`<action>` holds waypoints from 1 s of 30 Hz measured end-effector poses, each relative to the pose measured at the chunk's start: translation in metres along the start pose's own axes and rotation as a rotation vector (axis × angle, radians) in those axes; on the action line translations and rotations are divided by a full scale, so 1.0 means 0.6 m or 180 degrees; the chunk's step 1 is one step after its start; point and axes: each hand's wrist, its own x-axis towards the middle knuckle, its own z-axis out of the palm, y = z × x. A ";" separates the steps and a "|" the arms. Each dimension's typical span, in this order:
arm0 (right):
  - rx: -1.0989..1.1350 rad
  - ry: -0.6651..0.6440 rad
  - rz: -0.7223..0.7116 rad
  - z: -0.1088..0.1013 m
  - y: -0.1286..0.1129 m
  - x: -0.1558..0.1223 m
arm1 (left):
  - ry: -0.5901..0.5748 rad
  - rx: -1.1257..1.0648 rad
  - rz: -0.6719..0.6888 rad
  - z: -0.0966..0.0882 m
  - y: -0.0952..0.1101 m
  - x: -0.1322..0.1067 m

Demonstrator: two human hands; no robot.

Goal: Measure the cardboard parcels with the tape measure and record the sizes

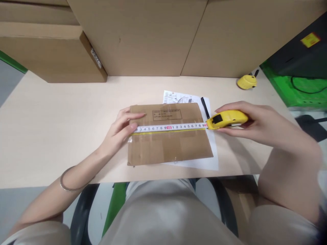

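A flat cardboard box (pixel 163 148) lies on the table with a yellow tape measure (pixel 226 119) drawn out across its top. My left hand (pixel 120 127) is closed at the box's left edge. Its thumb presses the end of the white tape blade (pixel 178 127) down there, and the index finger rests on the cardboard above. The thumb covers the blade's tip. Just past the box's right edge, my right hand (pixel 245 119) grips the yellow case from the right. The blade runs straight between both hands, with numbers facing up.
Under the box sticks out a printed paper sheet (pixel 213 149), with a black pen (pixel 205 108) on it. A second yellow tape measure (pixel 247 82) sits at the table's back right. Large cardboard boxes (pixel 143 41) stand along the back, with a smaller carton (pixel 53 54) at left.
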 end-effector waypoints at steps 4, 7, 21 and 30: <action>-0.0015 -0.0192 0.0014 -0.012 -0.010 0.010 | 0.0044 0.0064 -0.0015 -0.002 0.000 0.000; -0.0005 -0.0381 -0.0280 -0.019 -0.041 0.040 | 0.0065 0.0078 0.0002 -0.001 -0.003 0.000; 0.0704 -0.0621 -0.1659 0.069 -0.139 0.157 | 0.0421 0.1115 0.0769 0.017 0.074 -0.045; 0.0762 -0.1757 -0.1454 0.022 -0.101 0.059 | -0.0733 0.2483 0.2372 0.137 0.145 -0.102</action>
